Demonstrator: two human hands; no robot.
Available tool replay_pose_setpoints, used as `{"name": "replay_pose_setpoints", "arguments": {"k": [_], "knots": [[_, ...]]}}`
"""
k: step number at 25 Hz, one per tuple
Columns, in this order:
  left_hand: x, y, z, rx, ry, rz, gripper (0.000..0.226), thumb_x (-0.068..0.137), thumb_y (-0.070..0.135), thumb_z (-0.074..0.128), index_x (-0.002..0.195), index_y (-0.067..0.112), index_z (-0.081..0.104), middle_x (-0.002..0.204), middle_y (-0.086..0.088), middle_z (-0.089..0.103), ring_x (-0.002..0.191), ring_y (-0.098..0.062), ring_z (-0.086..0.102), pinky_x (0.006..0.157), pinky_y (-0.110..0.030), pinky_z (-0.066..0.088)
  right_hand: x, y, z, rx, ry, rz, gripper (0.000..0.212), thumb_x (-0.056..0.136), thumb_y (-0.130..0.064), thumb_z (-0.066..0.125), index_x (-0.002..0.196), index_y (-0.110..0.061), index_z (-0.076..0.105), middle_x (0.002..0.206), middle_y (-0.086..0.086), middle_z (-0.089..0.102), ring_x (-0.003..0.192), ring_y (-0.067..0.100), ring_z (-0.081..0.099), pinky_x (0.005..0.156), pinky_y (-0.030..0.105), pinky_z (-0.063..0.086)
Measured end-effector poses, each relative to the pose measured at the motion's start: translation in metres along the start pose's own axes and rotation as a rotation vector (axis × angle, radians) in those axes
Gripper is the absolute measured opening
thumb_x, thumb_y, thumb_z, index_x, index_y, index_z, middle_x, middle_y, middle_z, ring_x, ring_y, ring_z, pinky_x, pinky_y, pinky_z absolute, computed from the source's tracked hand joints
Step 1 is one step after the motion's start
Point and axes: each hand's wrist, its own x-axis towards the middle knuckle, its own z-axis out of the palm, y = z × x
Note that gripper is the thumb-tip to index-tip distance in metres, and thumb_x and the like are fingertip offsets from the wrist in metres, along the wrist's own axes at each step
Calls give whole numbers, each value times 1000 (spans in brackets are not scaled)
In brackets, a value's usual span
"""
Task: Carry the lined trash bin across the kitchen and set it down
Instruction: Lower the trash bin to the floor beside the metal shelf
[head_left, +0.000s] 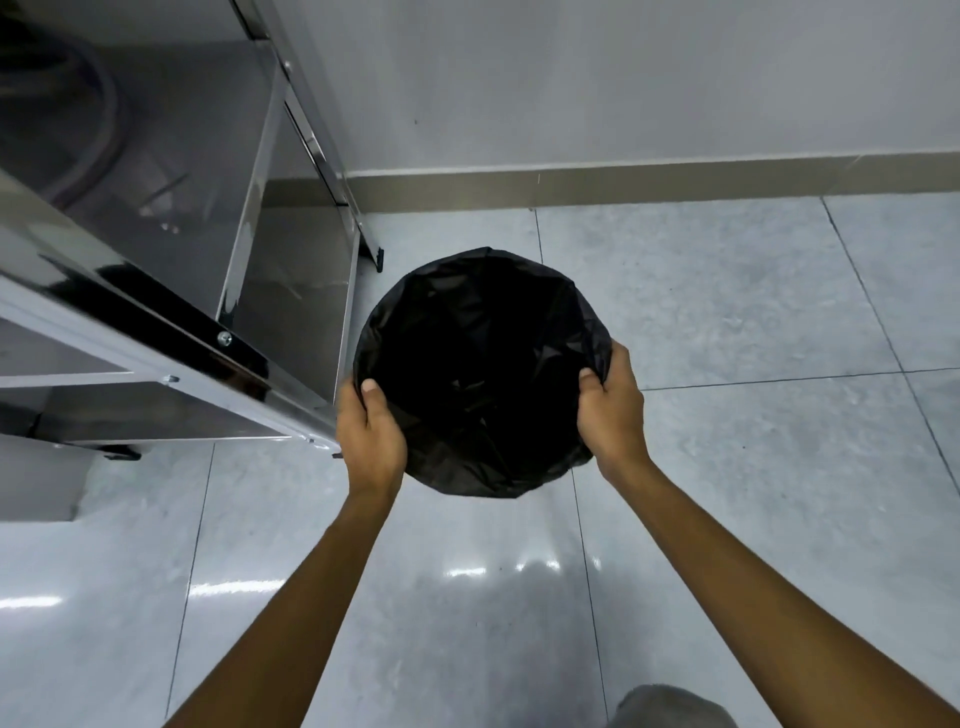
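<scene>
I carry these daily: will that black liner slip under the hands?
Probably somewhat: the black liner looks thin, glossy and wrinkled. Both the left hand and right hand pinch it over the rim, which likely steadies it. It looks empty, so probably light.

- The trash bin sits at the centre of the frame, over the tiled floor.
- The left hand grips its rim at lower left, the right hand at right.
- A metal shelf unit fills the upper left, just beside the bin.
- The wall runs across the top, behind everything.
</scene>
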Motion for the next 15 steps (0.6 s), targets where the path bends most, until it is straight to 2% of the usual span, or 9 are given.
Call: {"name": "replay_pose_setpoints", "arguments": {"k": [4,7,11,15], "knots": [[39,16,21,-13,-28,24,42,106,29,30,139,10,48,138,-7,54,124,-19,49,111,-35,37,45,-15,10,-11,13,-40,41,102,-9,40,142,-17,45,113,0,58,97,18,54,84,28,42],[67,24,33,-8,-47,27,46,106,31,28,143,9,44,145,-11,49,132,-26,46,115,-40,35,73,-27,18,3,0,-57,42,101,-8,37,141,-17,44,113,1,58,99,21,56,83,30,46],[95,33,46,-74,-31,25,42,106,27,29,137,8,47,140,-14,50,130,-31,48,104,-35,39,99,-42,28,-15,8,-78,40,99,-5,35,136,-14,46,109,3,57,98,25,57,79,32,46],[101,39,54,-72,-14,9,44,107,25,28,143,5,41,146,-14,45,137,-31,42,94,-24,29,115,-48,32,-34,7,-90,38,96,-2,34,131,-11,48,106,5,57,95,26,57,76,33,45]]}}
